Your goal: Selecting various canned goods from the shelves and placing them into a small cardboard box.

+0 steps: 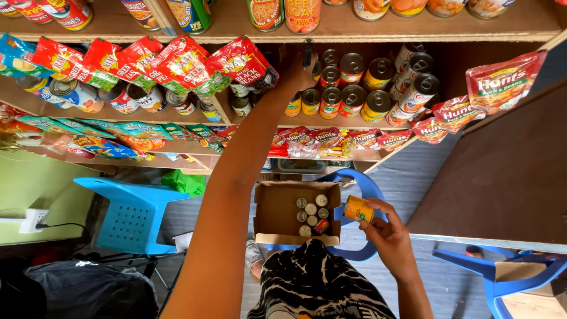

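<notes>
Yellow can (358,209): held in the right hand (387,236), just to the right of the cardboard box (277,208), above the blue chair (369,189).
Handling: judged rigid and fairly weighty for its size; the smooth metal wall is likely a little slippery, so a grip around the cylindrical side, as now, seems soundest.
Right fingers (378,208): curled narrowly around the can's side, with the thumb below it.
Left hand (297,71): raised to the wooden shelf (331,124) well above the box, set among the stacked tins (354,88).
Left fingers: seen from behind; whether anything is gripped cannot be told, though a dark slim object (308,54) rises just above them.
Cardboard box: open, resting on the blue chair, with several small tins (312,214) standing upright inside.
Red pouches (177,62): hung in a row to the upper left of the box.
</notes>
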